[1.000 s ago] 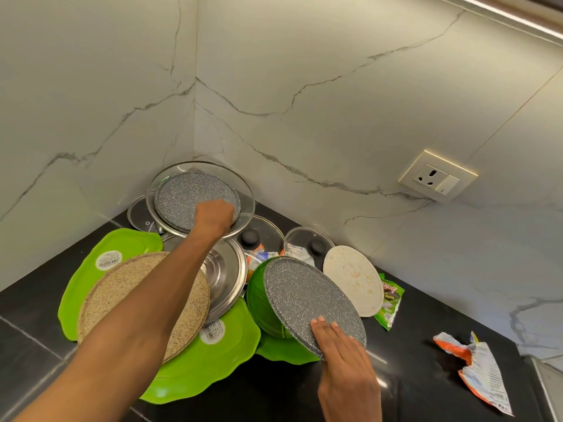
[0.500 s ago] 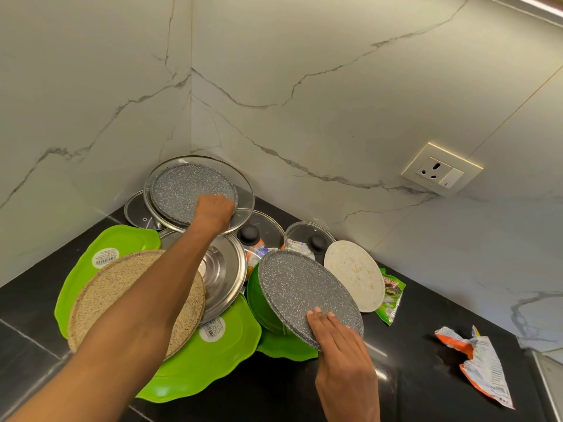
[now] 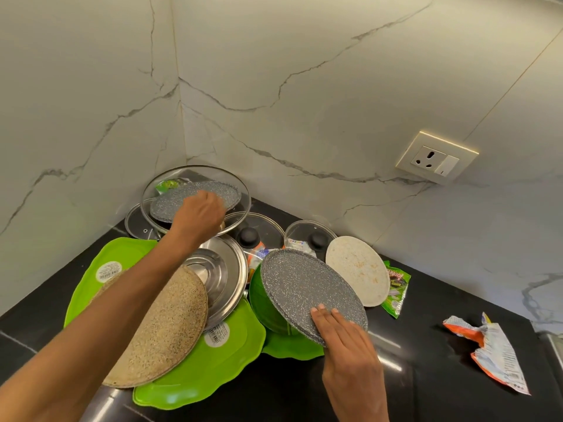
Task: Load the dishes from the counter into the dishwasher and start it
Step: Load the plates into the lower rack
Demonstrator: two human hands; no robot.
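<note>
At the counter (image 3: 426,303) corner: two speckled plates.
Fingertips hidden, the left hand (image 3: 199,216) seemingly grips the far plate (image 3: 185,197); the right hand (image 3: 344,333) lies flat on the near plate (image 3: 304,287), thumb unseen.

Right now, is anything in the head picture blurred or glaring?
Head view: the left hand on the far grey plate is slightly motion-smeared; bright streaks glare off the counter beside the right hand; the socket looks sharp.
</note>
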